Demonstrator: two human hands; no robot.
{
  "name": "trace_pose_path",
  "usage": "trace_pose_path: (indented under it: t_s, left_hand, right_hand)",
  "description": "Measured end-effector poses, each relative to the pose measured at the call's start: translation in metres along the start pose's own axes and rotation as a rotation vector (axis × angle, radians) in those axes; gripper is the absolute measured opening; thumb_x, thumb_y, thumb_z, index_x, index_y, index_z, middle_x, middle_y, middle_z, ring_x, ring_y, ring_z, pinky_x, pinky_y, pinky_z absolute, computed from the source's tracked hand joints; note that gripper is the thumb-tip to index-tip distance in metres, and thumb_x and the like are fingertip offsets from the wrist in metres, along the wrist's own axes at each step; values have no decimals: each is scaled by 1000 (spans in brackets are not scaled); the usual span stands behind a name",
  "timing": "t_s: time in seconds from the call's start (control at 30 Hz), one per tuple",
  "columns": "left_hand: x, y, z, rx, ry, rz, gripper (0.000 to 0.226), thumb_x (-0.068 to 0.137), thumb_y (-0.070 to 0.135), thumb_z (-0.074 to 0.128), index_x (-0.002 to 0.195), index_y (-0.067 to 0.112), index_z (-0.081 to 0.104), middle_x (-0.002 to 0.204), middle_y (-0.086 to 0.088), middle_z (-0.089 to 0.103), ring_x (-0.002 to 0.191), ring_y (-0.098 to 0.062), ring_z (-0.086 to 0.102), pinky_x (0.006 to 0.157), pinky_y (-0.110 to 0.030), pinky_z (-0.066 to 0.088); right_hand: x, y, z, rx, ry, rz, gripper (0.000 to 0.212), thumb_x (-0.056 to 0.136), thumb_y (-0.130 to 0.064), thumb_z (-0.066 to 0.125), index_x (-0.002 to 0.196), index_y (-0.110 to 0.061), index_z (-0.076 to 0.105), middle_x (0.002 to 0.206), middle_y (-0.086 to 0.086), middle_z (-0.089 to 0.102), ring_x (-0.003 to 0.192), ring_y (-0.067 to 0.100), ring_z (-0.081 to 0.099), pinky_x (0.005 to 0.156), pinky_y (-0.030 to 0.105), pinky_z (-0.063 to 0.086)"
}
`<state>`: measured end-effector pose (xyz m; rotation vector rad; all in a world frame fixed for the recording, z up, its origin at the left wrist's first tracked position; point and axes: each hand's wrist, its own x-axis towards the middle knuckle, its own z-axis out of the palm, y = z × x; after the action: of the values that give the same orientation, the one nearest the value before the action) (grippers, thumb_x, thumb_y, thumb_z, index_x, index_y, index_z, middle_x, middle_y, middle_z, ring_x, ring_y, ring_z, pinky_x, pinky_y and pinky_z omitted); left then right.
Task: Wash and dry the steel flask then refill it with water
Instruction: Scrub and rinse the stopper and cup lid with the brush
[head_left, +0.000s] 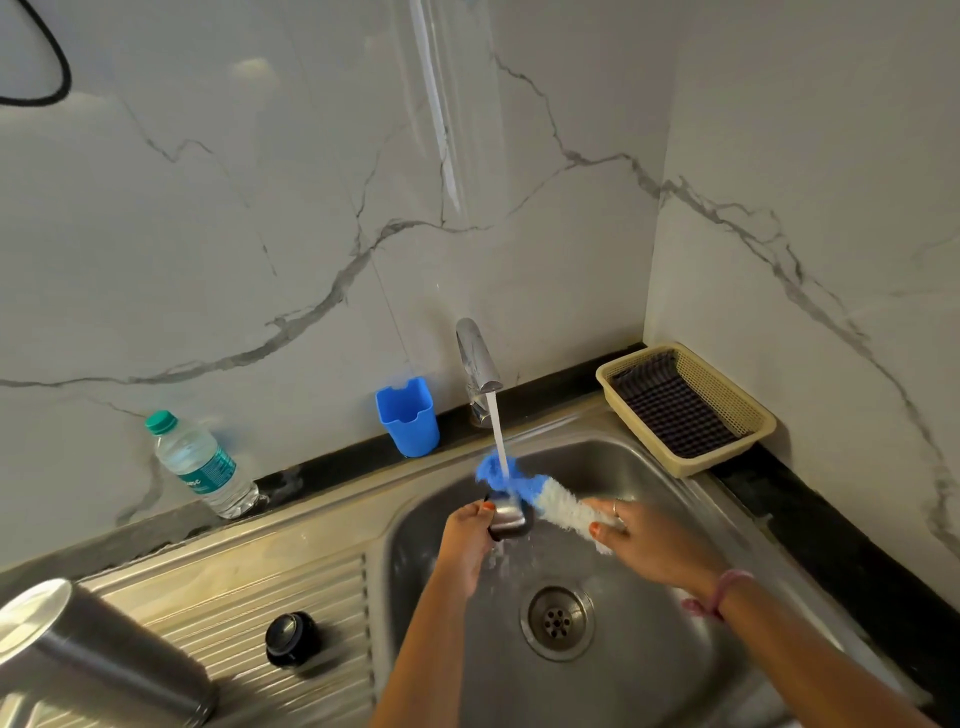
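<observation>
head view: over the sink basin, the left hand curls its fingers and thumb round a small steel-and-black piece, apparently the flask's cap, and holds it under the stream of water falling from the tap. the right hand grips the white end of a bottle brush, fingers closed round it; the brush's blue tip lies right in the stream, just above and touching the cap, though motion blur hides the exact contact. the steel flask lies on its side at the near left corner of the ribbed drainboard, partly cut off by the frame's edge, well apart from both hands. one black stopper stands on the drainboard between the flask and the basin's left rim. the drain sits near the middle of the basin, below the hands, with bare steel all round it. along the back ledge stand one plastic water bottle with a green cap, tilted against the wall, and one blue holder just left of the tap. in the right corner, one beige basket holds a dark checked cloth and reaches just over the sink's rim. a pink band circles the right wrist.
</observation>
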<state>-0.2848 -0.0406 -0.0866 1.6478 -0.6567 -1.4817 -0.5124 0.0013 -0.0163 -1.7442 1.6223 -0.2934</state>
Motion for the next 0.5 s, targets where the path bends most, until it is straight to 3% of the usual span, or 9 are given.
trace_pose_path:
  t_s: [0.1, 0.13, 0.27, 0.5]
  left_hand:
    - [1, 2, 3, 136, 20, 19, 21, 104, 19, 48, 111, 10, 65, 98, -10, 72, 91, -26, 68, 90, -39, 53]
    - [-1, 4, 5, 166, 7, 37, 21, 104, 20, 47, 111, 11, 65, 98, -8, 72, 92, -24, 68, 86, -38, 53]
    - [-6, 9, 12, 362, 8, 157, 22, 105, 22, 45, 114, 14, 63, 100, -1, 67, 89, -11, 61, 70, -21, 42]
    - [-1, 6, 10, 381, 30, 171, 23, 105, 22, 44, 117, 15, 62, 102, -1, 67, 88, -10, 62, 66, -19, 41]
  right_hand:
    - [-4, 1, 11, -97, 16, -37, 43, 98, -42, 45, 141, -44, 39, 86, -13, 65, 68, 4, 60, 64, 21, 51]
    - [-4, 1, 14, -96, 28, -31, 44, 98, -43, 45, 141, -45, 38, 86, -12, 65, 67, 5, 60, 63, 22, 51]
    - [3, -5, 12, -98, 93, -23, 46, 99, -39, 44, 144, -38, 39, 111, -3, 68, 81, 7, 61, 73, 25, 53]
    - [-3, -15, 18, -163, 116, -58, 45, 100, -36, 41, 145, -36, 37, 113, -2, 67, 91, 12, 64, 80, 29, 53]
